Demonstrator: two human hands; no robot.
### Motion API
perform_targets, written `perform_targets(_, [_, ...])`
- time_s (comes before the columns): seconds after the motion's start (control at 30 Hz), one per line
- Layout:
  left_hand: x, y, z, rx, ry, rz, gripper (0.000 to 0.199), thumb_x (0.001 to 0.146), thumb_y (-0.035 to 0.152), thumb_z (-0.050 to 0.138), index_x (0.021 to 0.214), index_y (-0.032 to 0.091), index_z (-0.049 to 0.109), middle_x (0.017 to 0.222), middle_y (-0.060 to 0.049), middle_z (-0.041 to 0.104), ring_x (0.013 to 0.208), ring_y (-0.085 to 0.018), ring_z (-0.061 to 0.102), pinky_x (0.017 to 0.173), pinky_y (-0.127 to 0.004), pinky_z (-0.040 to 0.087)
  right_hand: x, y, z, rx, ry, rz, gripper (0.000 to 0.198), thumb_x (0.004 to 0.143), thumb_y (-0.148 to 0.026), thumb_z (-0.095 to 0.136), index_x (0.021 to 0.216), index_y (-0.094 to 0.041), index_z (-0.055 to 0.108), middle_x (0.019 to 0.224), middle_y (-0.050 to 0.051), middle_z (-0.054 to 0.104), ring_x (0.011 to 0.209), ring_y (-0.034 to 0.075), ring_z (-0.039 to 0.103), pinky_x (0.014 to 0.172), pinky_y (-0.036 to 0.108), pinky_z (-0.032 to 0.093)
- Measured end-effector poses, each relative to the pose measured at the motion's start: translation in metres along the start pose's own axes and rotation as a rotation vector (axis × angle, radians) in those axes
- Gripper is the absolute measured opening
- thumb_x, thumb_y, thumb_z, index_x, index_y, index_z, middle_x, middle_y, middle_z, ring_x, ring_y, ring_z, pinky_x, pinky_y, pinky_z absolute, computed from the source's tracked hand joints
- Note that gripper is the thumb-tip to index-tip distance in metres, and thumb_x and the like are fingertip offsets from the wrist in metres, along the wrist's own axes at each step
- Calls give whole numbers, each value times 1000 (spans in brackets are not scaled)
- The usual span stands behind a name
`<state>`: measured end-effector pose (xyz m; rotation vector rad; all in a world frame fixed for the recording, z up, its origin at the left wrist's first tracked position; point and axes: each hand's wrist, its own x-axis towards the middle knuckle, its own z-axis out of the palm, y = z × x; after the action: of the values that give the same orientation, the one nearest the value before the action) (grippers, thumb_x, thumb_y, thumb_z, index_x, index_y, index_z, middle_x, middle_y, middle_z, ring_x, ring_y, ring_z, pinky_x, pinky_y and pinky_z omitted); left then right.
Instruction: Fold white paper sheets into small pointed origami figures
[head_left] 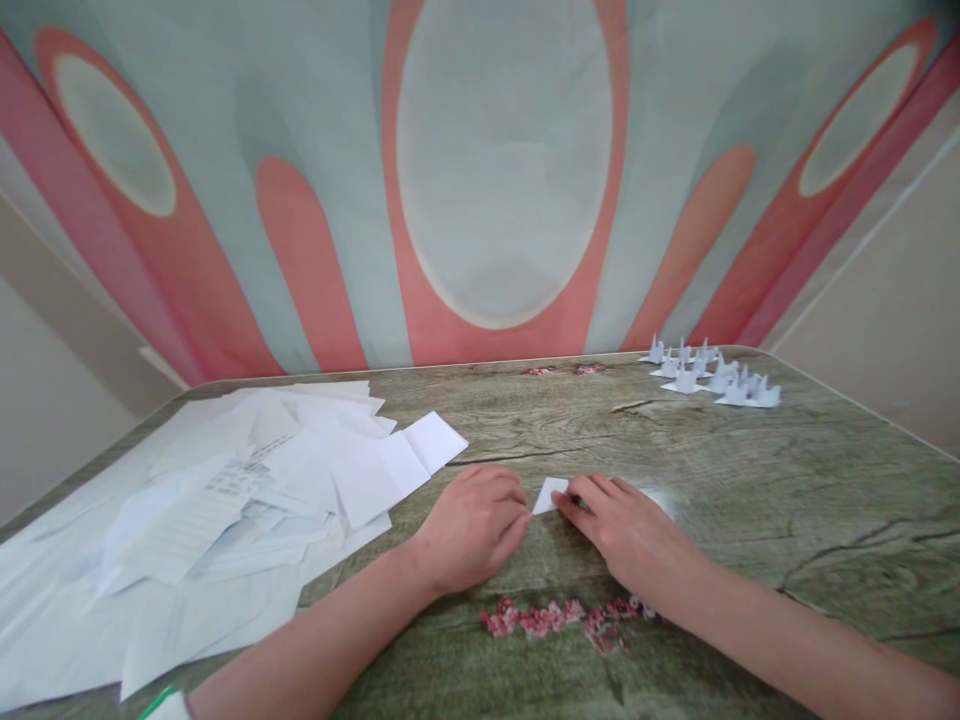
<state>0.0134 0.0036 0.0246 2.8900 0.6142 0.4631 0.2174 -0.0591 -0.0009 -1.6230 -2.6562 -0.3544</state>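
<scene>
A small folded piece of white paper (549, 495) lies low over the table, between my two hands. My right hand (626, 525) pinches its right side, thumb and fingers closed on it. At the paper's left tip is my left hand (480, 525), its fingers curled in and pressed together. Whether those fingertips grip the tip is hidden. Beyond the left hand, a creased white sheet (433, 442) rests at the edge of a large heap of loose papers (300, 460). Several small folded paper figures (684, 378) with upright points stand at the far right.
The wood-patterned table (750, 480) ends at a wall covering (502, 345) of coral and grey-blue shapes. Pink flower prints (544, 618) mark the tabletop near my wrists, with smaller ones at the back. Papers cover the table's left side.
</scene>
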Motion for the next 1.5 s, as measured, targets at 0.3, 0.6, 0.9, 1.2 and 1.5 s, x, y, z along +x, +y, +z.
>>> perform_targets(0.3, [0,6,7,96,-70,28,29,89,29,41,112,18,55,110,-6,60,112,-21,46,97,-38,34,-1,0,4,2,52,9,34,82,-6,45,113,-16,54,93,7,55,84,22,51,69,35,40])
perform_targets(0.6, [0,6,9,162,-99,45,32,91,33,38,114,17,55,120,-5,57,123,-20,38,103,-37,27,-1,1,-2,-13,15,27,29,80,-6,47,106,-13,60,92,8,57,82,21,53,69,35,41])
perform_targets(0.9, [0,4,13,132,-104,60,36,90,34,40,116,13,53,120,-8,57,116,-19,47,102,-35,32,-1,10,2,114,89,65,30,80,-4,46,103,-15,62,94,7,58,84,20,54,73,34,42])
perform_targets(1.2, [1,6,12,128,-89,53,35,90,34,39,115,13,53,119,-9,58,115,-20,47,101,-36,32,5,11,11,94,131,38,45,81,-4,43,120,-24,51,113,8,55,97,22,50,78,36,40])
perform_targets(1.5, [1,7,13,130,-84,43,34,90,34,40,113,14,54,116,-8,59,112,-19,50,100,-35,33,10,9,1,54,62,51,40,82,-5,44,119,-19,52,113,9,56,101,22,50,78,35,40])
